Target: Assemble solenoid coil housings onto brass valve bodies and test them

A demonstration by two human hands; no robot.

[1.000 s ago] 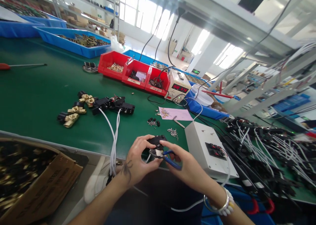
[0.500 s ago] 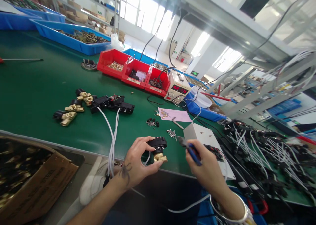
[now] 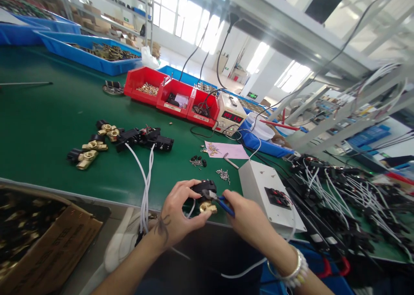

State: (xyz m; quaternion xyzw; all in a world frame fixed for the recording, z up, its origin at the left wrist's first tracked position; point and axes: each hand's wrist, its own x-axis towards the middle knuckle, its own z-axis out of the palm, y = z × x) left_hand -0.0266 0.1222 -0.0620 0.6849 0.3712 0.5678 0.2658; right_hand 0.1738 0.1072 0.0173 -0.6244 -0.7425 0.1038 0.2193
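Observation:
My left hand [image 3: 181, 206] grips a valve with a black actuator top [image 3: 207, 186] and a brass body [image 3: 207, 207], near the table's front edge. Blue-handled pliers [image 3: 226, 205] are in my right hand [image 3: 246, 213], its fingers wrapped round the handles. The pliers' jaws touch the black part just above the brass body; exactly what they pinch is too small to tell. A white cable [image 3: 192, 208] shows behind my left hand's fingers. Just beyond the valve lie small silver screws [image 3: 223, 174] and a few black bits with more screws [image 3: 197, 161].
Brass valves [image 3: 87, 157] and black actuators [image 3: 145, 139] with white cables lie left on the green table [image 3: 48, 127]. Red bins [image 3: 142, 88] and a power supply [image 3: 230, 114] stand behind. A grey switch box [image 3: 258, 187] and piled cabled units [image 3: 326, 196] are at right.
The pliers came away from the valve to the right, then returned to its black part. My left hand has kept hold of the valve throughout.

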